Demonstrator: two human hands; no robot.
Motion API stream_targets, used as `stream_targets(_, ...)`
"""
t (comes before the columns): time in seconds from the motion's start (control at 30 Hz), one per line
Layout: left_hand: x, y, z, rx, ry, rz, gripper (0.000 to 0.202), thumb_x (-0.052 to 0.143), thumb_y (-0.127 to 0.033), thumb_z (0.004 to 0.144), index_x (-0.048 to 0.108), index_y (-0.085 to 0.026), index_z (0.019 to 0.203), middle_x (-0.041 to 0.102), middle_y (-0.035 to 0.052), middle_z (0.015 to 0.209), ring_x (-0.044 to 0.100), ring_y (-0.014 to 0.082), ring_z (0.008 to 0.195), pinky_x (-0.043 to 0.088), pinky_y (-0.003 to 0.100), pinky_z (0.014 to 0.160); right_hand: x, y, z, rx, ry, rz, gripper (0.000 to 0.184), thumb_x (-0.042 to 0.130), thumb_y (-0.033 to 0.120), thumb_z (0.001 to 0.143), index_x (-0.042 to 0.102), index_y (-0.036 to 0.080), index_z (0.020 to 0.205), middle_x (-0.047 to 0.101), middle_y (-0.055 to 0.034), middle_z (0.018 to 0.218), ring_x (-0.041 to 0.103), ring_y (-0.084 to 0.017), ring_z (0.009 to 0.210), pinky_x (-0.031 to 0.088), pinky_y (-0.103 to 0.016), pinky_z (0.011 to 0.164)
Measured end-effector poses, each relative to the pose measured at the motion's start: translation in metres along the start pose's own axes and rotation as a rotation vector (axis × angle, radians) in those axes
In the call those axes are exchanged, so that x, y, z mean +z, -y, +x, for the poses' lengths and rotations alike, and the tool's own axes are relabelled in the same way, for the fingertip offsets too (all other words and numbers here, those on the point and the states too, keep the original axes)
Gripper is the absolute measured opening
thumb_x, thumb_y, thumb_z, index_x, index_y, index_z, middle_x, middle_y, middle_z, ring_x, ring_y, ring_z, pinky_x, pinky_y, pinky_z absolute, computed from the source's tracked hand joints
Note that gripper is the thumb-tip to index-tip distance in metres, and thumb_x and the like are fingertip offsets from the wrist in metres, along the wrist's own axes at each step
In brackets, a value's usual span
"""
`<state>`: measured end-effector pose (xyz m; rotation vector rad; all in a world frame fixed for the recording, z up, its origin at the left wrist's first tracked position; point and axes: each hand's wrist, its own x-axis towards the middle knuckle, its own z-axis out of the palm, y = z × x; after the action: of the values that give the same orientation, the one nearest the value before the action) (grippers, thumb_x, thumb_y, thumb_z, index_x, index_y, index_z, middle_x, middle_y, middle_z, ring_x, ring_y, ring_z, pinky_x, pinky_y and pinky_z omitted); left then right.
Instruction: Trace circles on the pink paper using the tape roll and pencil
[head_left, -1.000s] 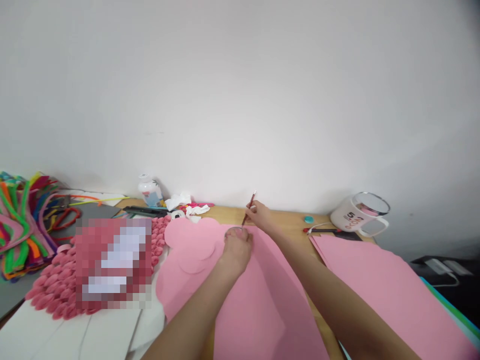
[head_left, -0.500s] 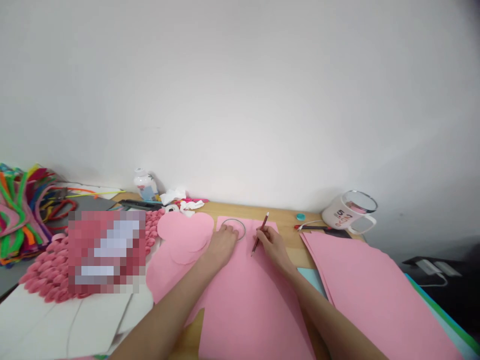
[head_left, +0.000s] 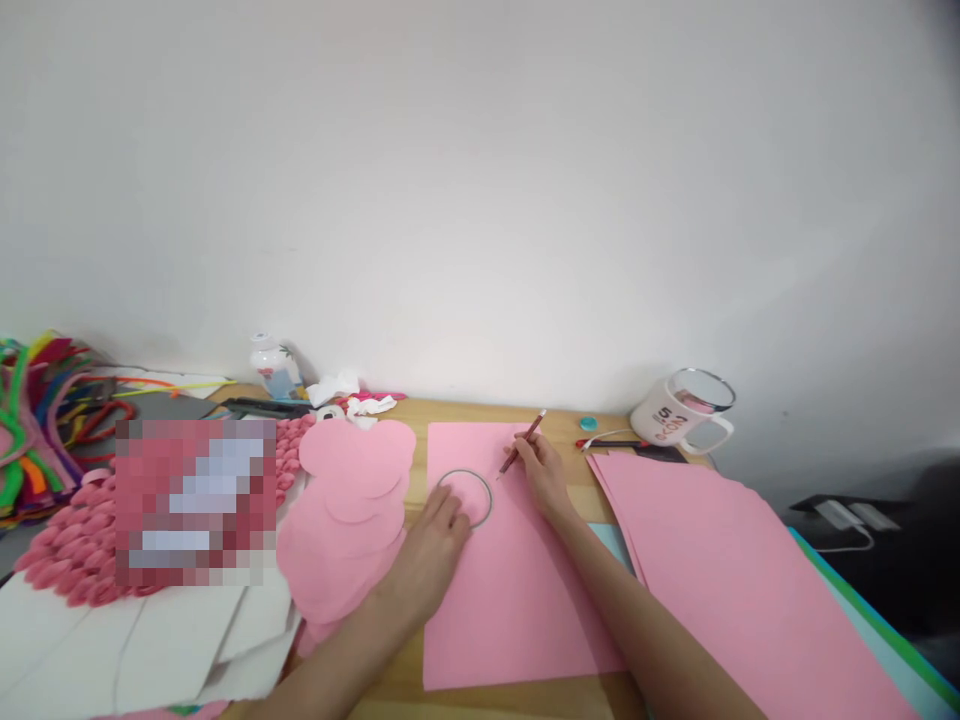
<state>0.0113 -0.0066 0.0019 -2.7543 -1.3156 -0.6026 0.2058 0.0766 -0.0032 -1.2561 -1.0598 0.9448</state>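
A thin grey ring (head_left: 491,495) lies on a pink paper sheet (head_left: 517,590) in front of me. My left hand (head_left: 431,555) has its bent fingers at the ring's left and lower edge, holding it against the sheet. Where the thumb is, I cannot see well. In my right hand (head_left: 541,475) is a dark red pencil (head_left: 531,432) with a white end, gripped in a writing hold. Its tip points down at the paper, just right of the ring; whether it touches, I cannot tell. Cloud-shaped pink paper cutouts (head_left: 337,560) overlap left of the sheet.
More pink paper (head_left: 750,580) is stacked on the right, near a white mug (head_left: 664,418) and a small teal disc (head_left: 589,424). At left are a chunky pink knit piece (head_left: 67,550), colourful pipe cleaners (head_left: 30,410) and a white bottle (head_left: 276,370). A wall stands behind the table.
The ring and my left hand have shifted toward me over the sheet. My right hand has moved slightly away from me with the pencil. The sheet's near edge has come into view.
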Motion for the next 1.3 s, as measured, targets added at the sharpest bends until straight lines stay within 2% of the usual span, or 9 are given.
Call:
stream_targets(0.13, -0.002, -0.008, -0.005, 0.025, -0.032, 0.026, 0.016, 0.045, -0.009, 0.089, 0.057, -0.014, 0.08, 0.06, 0.0094, 0.095, 0.051, 0.0299, 0.116, 0.041, 0.053, 0.101, 0.002, 0.001, 0.0, 0.017, -0.045, 0.031, 0.025, 0.058, 0.044, 0.074, 0.057, 0.02, 0.08, 0.064, -0.0025, 0.071, 0.063, -0.021, 0.072, 0.048, -0.033, 0.069)
stream_targets(0.33, 0.003, 0.003, -0.004, 0.0, -0.048, -0.038, 0.017, 0.043, -0.011, 0.091, 0.057, -0.015, 0.083, 0.061, 0.0105, 0.101, 0.052, 0.0281, 0.116, 0.048, 0.05, 0.095, 0.005, 0.006, -0.003, -0.022, -0.095, -0.019, 0.024, 0.057, 0.043, 0.074, 0.057, 0.019, 0.079, 0.063, -0.002, 0.068, 0.06, -0.02, 0.068, 0.046, -0.031, 0.064)
stream_targets(0.6, 0.008, 0.009, -0.008, -0.051, -0.021, -0.105, 0.02, 0.038, -0.007, 0.09, 0.056, -0.015, 0.094, 0.059, 0.0116, 0.113, 0.046, 0.0275, 0.124, 0.045, 0.05, 0.099, 0.006, 0.01, -0.006, -0.049, -0.078, -0.034, 0.027, 0.056, 0.046, 0.075, 0.057, 0.02, 0.077, 0.062, -0.0019, 0.067, 0.06, -0.021, 0.068, 0.046, -0.032, 0.064)
stream_targets(0.77, -0.002, 0.005, -0.004, -0.093, 0.034, -0.089, 0.017, 0.041, -0.01, 0.091, 0.056, -0.015, 0.097, 0.057, 0.0141, 0.118, 0.044, 0.0289, 0.125, 0.044, 0.049, 0.098, 0.006, 0.01, -0.006, -0.056, -0.073, -0.062, 0.031, 0.056, 0.051, 0.073, 0.055, 0.02, 0.076, 0.062, -0.0017, 0.067, 0.059, -0.02, 0.065, 0.046, -0.032, 0.064)
stream_targets(0.87, -0.011, -0.002, 0.003, -0.116, 0.088, -0.049, 0.03, 0.038, -0.003, 0.087, 0.054, -0.017, 0.109, 0.053, 0.0139, 0.125, 0.041, 0.0282, 0.128, 0.043, 0.049, 0.098, 0.006, 0.01, -0.005, -0.066, -0.062, -0.078, 0.033, 0.055, 0.053, 0.074, 0.055, 0.02, 0.076, 0.062, -0.0023, 0.066, 0.058, -0.02, 0.066, 0.046, -0.032, 0.063)
stream_targets(1.0, -0.018, -0.017, 0.017, -0.166, 0.235, 0.064, 0.047, 0.037, 0.004, 0.08, 0.05, -0.019, 0.119, 0.048, 0.0137, 0.13, 0.037, 0.0294, 0.129, 0.045, 0.046, 0.096, 0.006, 0.009, -0.005, -0.073, -0.055, -0.072, 0.035, 0.057, 0.054, 0.073, 0.057, 0.019, 0.079, 0.063, -0.0038, 0.071, 0.059, -0.02, 0.068, 0.047, -0.032, 0.064)
stream_targets(1.13, -0.022, -0.026, 0.028, -0.161, 0.284, 0.13, 0.043, 0.04, 0.0, 0.081, 0.054, -0.019, 0.118, 0.045, 0.0149, 0.131, 0.037, 0.0329, 0.127, 0.045, 0.048, 0.093, 0.005, 0.008, -0.005, -0.082, -0.041, -0.092, 0.034, 0.057, 0.052, 0.074, 0.057, 0.018, 0.08, 0.063, -0.0045, 0.072, 0.06, -0.02, 0.069, 0.047, -0.032, 0.065)
stream_targets(1.3, -0.03, -0.024, 0.035, -0.142, 0.325, 0.119, 0.045, 0.04, -0.002, 0.081, 0.056, -0.018, 0.119, 0.049, 0.0165, 0.124, 0.041, 0.0333, 0.121, 0.043, 0.049, 0.093, 0.01, 0.007, -0.005, -0.063, -0.032, -0.046, 0.03, 0.061, 0.047, 0.073, 0.056, 0.019, 0.082, 0.067, -0.0053, 0.073, 0.066, -0.023, 0.074, 0.05, -0.034, 0.07)
